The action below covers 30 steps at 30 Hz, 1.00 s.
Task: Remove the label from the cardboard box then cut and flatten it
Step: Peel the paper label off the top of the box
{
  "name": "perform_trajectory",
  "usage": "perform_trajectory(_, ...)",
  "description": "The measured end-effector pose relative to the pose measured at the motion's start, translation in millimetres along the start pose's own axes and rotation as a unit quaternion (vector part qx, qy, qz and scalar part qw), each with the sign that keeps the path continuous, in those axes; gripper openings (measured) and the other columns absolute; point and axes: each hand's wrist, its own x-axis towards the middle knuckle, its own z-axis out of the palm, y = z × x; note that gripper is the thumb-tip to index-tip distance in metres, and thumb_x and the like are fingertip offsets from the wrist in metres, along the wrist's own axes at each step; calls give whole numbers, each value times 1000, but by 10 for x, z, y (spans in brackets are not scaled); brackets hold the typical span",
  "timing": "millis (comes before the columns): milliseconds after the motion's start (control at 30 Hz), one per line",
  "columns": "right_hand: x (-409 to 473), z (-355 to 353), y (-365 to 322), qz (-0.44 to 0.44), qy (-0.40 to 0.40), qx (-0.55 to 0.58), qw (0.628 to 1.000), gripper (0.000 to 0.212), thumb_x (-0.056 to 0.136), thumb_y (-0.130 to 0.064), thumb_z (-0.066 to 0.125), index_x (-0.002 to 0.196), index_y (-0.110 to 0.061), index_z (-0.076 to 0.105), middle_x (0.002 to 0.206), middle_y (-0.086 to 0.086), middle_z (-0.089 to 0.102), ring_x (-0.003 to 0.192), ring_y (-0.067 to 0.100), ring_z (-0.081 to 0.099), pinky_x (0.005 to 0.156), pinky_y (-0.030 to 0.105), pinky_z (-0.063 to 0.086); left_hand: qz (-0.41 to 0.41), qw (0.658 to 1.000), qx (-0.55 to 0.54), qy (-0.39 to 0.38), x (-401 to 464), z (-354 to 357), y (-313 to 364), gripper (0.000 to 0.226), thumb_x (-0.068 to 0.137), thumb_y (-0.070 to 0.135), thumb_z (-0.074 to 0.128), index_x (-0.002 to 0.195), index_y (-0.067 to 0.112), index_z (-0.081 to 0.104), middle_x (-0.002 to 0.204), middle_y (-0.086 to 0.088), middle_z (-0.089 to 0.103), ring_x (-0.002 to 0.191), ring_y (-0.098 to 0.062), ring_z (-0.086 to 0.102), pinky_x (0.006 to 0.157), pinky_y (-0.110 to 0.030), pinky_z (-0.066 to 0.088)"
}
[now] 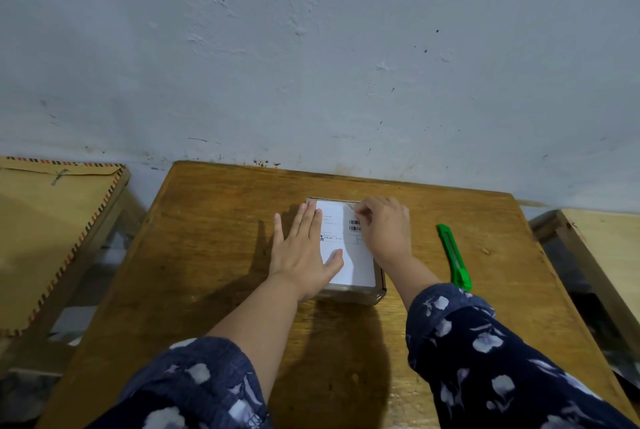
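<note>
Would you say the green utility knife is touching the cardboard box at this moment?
Apart. The head view shows bare table between the green utility knife and the cardboard box, with the right hand reaching across the box.

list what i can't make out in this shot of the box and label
Head view only:
- Label print: too small and blurred to read.
- Label's far right corner: covered by the right hand; whether it has lifted is unclear.
- Cardboard box: left side hidden under the flat left hand; its seams and tape cannot be made out.
- Green cutter: blade too small to tell if extended.
</note>
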Motion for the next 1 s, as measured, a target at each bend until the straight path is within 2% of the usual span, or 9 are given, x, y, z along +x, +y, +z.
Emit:
perform_trajectory(67,-2,21,-11,1,-12,40,999,13,82,-7,61,78,-19,64,80,-6,66,85,18,53,79,32,33,3,1000,4,-1,2,1,6,81,91,61,19,152,13,-7,159,-1,-19,144,-14,-22,115,-53,-13)
perform_trajectory(200,-90,43,-90,25,-35,73,996,10,84,-10,60,80,-18,64,81,-7,65,84,12,49,80,28,25,-1,1000,8,-1,15,7,8,82,91,62,18,152,13,-8,159,-1,-20,144,-13,-23,115,-52,-13)
perform_trajectory(367,-165,-2,-148,44,-49,100,993,11,85,-11,59,81,-20,64,84,-9,65,86,10,51,81,25,24,-1,1000,3,-5,11,5,7,83,90,62,19,152,14,-8,159,0,-20,144,-13,-22,115,-53,-12)
perform_trajectory(467,-201,-42,-198,43,-53,113,991,12,84,-11,60,78,-21,62,81,-9,65,87,13,56,84,28,31,-2,1000,-1,-5,16,9,-2,84,90,63,19,151,14,-9,159,0,-21,144,-13,-23,115,-53,-12)
perform_trajectory(600,-223,-96,-203,66,-33,146,987,18,83,-12,63,75,-26,57,70,-19,54,83,15,58,88,42,46,4,1000,-9,-3,0,4,-5,84,89,64,20,152,16,-8,159,2,-19,144,-11,-21,115,-52,-14)
perform_trajectory(767,-208,-144,-210,117,-35,184,975,15,84,-13,62,75,-24,58,70,-13,58,76,13,60,83,44,52,7,1000,15,-5,-6,-33,-3,84,89,64,18,152,15,-7,160,1,-15,145,-12,-20,115,-52,-14)
perform_trajectory(867,-208,-147,-203,125,-30,181,975,16,85,-16,62,75,-28,57,69,-18,56,76,11,59,84,46,52,11,1000,6,-9,-14,-43,-9,84,90,64,19,152,15,-9,160,1,-17,144,-12,-21,115,-51,-15)
perform_trajectory(933,-182,-149,-189,131,-17,169,977,15,86,-20,62,79,-33,57,67,-19,54,85,17,60,86,49,50,15,1000,-10,-9,-6,-34,-21,83,90,63,20,152,14,-9,159,1,-19,144,-12,-22,115,-51,-15)
perform_trajectory(1000,-115,-177,-147,140,-12,168,976,17,89,-20,59,99,-34,60,66,-17,52,93,20,58,91,45,45,20,1000,-19,-11,8,-18,-5,83,91,62,20,152,14,-9,159,0,-20,144,-12,-23,114,-50,-17)
